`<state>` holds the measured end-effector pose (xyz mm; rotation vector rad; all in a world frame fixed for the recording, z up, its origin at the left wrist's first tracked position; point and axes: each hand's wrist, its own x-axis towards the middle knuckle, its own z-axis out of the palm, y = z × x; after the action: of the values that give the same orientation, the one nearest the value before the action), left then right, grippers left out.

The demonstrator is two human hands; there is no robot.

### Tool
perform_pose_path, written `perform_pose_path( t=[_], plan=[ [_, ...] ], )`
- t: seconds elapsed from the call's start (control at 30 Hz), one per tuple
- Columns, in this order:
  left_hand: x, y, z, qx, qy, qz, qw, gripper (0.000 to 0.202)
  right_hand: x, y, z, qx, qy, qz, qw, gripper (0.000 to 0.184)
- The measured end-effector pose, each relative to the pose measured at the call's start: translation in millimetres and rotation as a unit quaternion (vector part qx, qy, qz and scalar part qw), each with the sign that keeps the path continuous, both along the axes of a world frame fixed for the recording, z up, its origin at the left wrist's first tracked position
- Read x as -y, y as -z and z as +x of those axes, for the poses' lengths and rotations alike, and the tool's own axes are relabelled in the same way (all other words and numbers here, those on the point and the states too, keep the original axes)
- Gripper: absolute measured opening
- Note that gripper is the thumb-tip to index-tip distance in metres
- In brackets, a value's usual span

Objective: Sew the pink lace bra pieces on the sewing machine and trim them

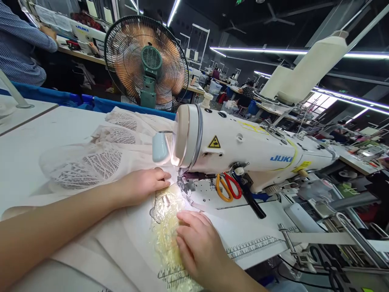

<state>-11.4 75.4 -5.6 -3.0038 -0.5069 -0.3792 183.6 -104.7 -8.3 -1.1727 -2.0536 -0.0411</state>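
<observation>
Our left hand (141, 186) lies flat, fingers together, maybe to smooth the cloth (103, 239); we can't tell if our right hand (197, 243) pinches the yellow strip (165, 231).

the sewing machine (243, 148) is the main obstacle, its long arm shutting off the upper right, with a pale blue guard (160, 147) jutting from its left end. beneath the arm, scissors (228, 185) and a slanting black bar (255, 204) crowd the space. a bare strip of table (226, 226) lies between the right hand (199, 243) and that bar, open to a low pass; farther right, a metal frame (354, 233) blocks the way. between the right hand and the left hand (144, 185) runs a narrow gap, floored with yellow cloth. lace cloth (91, 170) heaps beyond the left forearm, though the far-left tabletop offers open room up to a pole (13, 91).
</observation>
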Motion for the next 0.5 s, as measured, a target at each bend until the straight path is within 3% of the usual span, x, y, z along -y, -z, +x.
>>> perform_pose_path(
  t=[0.13,0.23,0.3,0.43,0.5],
  plan=[
    [1,-3.6,5,-0.011,-0.020,0.029,0.999,0.039,12,13.4,-33,0.009,-0.046,0.013,0.999,0.020],
    [14,-14.6,-1,-0.052,-0.070,0.068,0.994,0.039,19,28.1,-57,0.112,-0.019,0.000,0.994,0.039],
    [29,-22.1,-16,-0.085,-0.125,0.112,0.982,0.043,20,29.0,-64,0.168,-0.012,-0.023,0.985,0.039],
    [60,-27.8,-65,-0.115,-0.260,0.204,0.937,0.052,21,1.4,-68,0.256,-0.023,-0.123,0.959,0.013],
    [67,-25.6,-92,-0.127,-0.300,0.204,0.923,0.050,21,-19.1,-74,0.307,-0.041,-0.202,0.929,0.007]
  ],
)
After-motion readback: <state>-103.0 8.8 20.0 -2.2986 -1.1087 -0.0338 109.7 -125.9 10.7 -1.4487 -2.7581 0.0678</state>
